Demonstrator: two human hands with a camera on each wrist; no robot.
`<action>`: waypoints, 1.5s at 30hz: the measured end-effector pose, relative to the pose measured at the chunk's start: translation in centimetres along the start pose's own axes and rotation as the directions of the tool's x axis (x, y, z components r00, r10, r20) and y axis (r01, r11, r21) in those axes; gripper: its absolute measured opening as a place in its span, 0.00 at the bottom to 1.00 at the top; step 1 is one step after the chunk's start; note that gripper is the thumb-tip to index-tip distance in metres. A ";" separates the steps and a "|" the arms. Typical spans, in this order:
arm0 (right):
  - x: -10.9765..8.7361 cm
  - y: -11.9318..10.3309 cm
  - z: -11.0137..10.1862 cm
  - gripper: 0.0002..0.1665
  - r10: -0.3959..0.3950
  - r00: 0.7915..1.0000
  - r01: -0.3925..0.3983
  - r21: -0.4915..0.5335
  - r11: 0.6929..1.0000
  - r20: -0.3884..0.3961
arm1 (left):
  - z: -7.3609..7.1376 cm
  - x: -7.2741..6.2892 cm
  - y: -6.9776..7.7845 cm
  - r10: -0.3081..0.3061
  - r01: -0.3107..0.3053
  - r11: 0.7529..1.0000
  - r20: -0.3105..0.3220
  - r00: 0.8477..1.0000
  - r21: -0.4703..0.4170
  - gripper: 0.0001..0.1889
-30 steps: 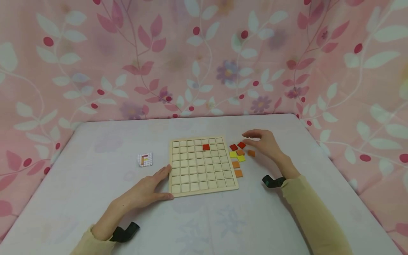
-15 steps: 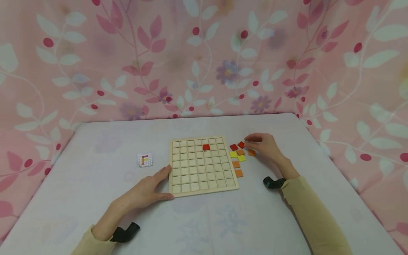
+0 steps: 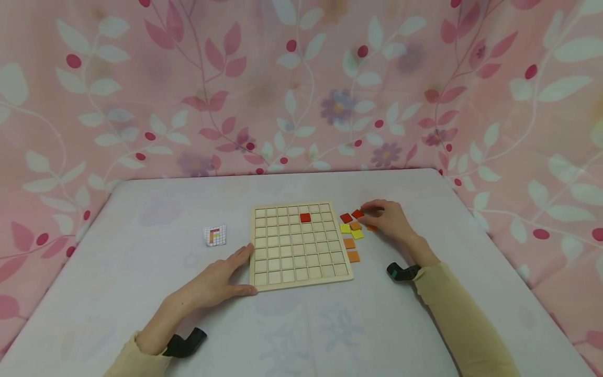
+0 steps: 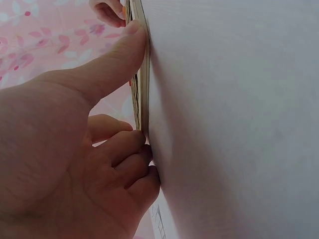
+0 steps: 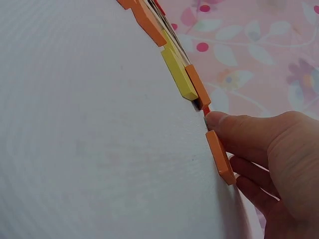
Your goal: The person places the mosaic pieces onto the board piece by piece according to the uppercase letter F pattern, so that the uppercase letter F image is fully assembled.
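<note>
A pale wooden grid board [image 3: 301, 246] lies on the table with one red tile [image 3: 305, 217] in a cell of its second row from the back. My left hand [image 3: 212, 280] rests against the board's left side, thumb on its near left corner and fingers along the edge. Right of the board, my right hand [image 3: 388, 217] pinches a red tile [image 3: 357, 214] between thumb and forefinger, partly covering it. In the right wrist view, the thumb tip hides most of that tile, and an orange tile [image 5: 220, 157] lies just below the hand [image 5: 279, 154].
Beside the board lie another red tile [image 3: 346, 218], yellow tiles [image 3: 357, 234] and several orange tiles [image 3: 349, 243]. A small paper card [image 3: 214, 235] with a coloured grid pattern lies to the left. A floral curtain [image 3: 301, 104] stands behind the white table [image 3: 301, 330].
My right hand has come down and slightly nearer, its fingertips reaching the red tile and covering part of an orange one. The left hand and the board stay in place.
</note>
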State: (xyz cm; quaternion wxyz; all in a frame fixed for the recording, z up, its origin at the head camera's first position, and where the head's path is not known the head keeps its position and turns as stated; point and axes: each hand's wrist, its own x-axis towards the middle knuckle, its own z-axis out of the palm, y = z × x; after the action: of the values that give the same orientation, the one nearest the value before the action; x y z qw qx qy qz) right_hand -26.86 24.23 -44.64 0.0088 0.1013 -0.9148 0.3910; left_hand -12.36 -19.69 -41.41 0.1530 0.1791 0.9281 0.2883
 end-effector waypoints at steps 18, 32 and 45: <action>-0.1 0.0 -0.1 0.18 0.029 1.000 -0.029 0.040 0.999 0.003 | 0.0 0.0 -0.1 -0.002 0.002 1.000 -0.003 1.000 0.009 0.54; -0.1 0.1 -0.1 0.16 -0.048 0.998 0.047 -0.024 0.999 -0.044 | 0.1 0.1 -0.1 -0.013 0.013 1.000 0.005 1.000 0.005 0.54; 0.1 0.1 -0.2 0.15 0.003 1.000 -0.003 0.022 1.000 -0.030 | -0.1 0.0 0.1 -0.009 0.009 1.000 0.007 1.000 0.001 0.54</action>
State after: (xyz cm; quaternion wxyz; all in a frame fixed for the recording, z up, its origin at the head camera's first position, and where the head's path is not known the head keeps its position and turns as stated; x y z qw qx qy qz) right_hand -27.02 24.47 -44.56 0.0211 0.0940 -0.9104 0.4024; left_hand -12.43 -19.67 -41.28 0.1575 0.1759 0.9284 0.2867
